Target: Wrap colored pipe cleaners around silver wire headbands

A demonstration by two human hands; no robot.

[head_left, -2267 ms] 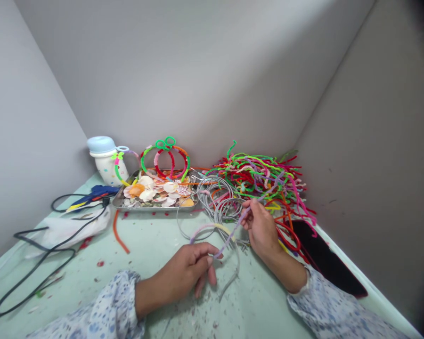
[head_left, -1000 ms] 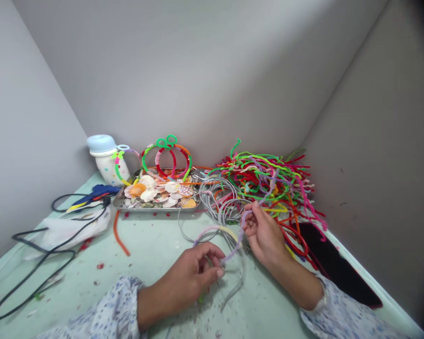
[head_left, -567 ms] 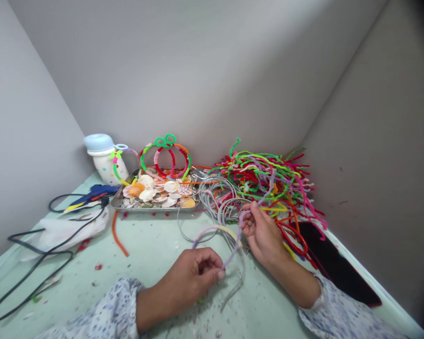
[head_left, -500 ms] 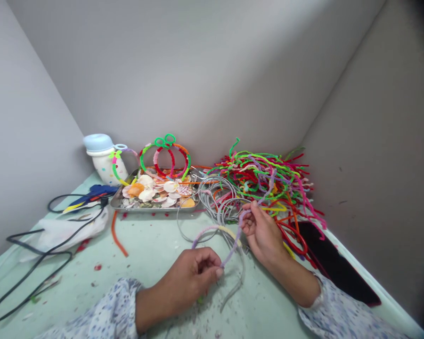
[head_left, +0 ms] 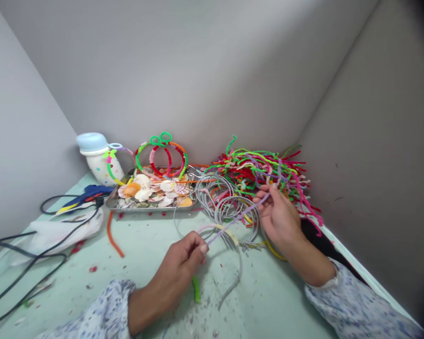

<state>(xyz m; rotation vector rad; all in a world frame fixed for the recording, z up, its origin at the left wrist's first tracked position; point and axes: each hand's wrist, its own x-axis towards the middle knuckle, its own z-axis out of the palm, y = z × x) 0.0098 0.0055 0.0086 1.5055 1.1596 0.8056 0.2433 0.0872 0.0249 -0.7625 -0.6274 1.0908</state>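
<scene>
A purple pipe cleaner (head_left: 238,217) is stretched straight between my two hands. My left hand (head_left: 178,270) is closed, pinching its lower end together with a partly wrapped wire hoop. Pale yellow and pinkish wrapping (head_left: 229,234) covers the hoop's upper part, and bare grey wire (head_left: 240,266) curves down on the right to a loose end. Bright green wrapping (head_left: 196,289) shows below my left fingers. Higher up, my right hand (head_left: 281,219) pinches the purple strand between thumb and fingers, in front of the pipe cleaner pile (head_left: 261,165). My left palm hides part of the hoop.
Coiled grey wire (head_left: 215,188) lies beyond my hands. Behind left stand a metal tray (head_left: 148,210) of shells, wrapped hoops (head_left: 153,160) and a white bottle (head_left: 104,167). A black cable (head_left: 38,256) and plastic bag (head_left: 70,230) lie left. Grey walls enclose the back and sides.
My right hand has moved up and right, pulling the purple pipe cleaner from a slack curve to straight. My left hand has shifted slightly left and up, and the green wrapping shows more.
</scene>
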